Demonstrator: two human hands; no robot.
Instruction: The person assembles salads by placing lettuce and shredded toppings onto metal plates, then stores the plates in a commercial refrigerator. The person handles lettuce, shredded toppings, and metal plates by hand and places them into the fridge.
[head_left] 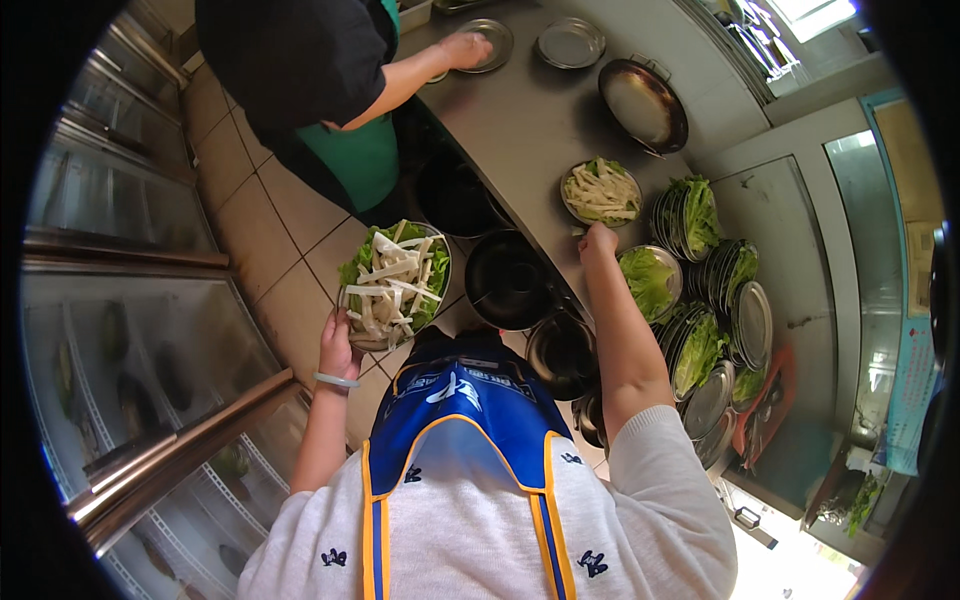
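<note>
My left hand (338,345), with a pale bangle at its wrist, holds a round plate (448,262) by its rim, off to my left above the floor. Lettuce (437,262) lines that plate, and pale, flat strips (388,285) are heaped on top. My right hand (598,241) reaches over the steel counter, fingers closed at the near rim of a second plate (567,203). Similar pale strips (603,190) over greens fill it. My right fingertips are partly hidden, so their grip shows only in part.
Several stacked plates with lettuce (690,215) stand at the right of the counter (520,130). A wok (643,105) and metal plates (571,43) lie farther back. Dark pans (505,280) sit below the edge. A co-worker (300,60) stands far left; glass-front cabinets (150,370) line the left.
</note>
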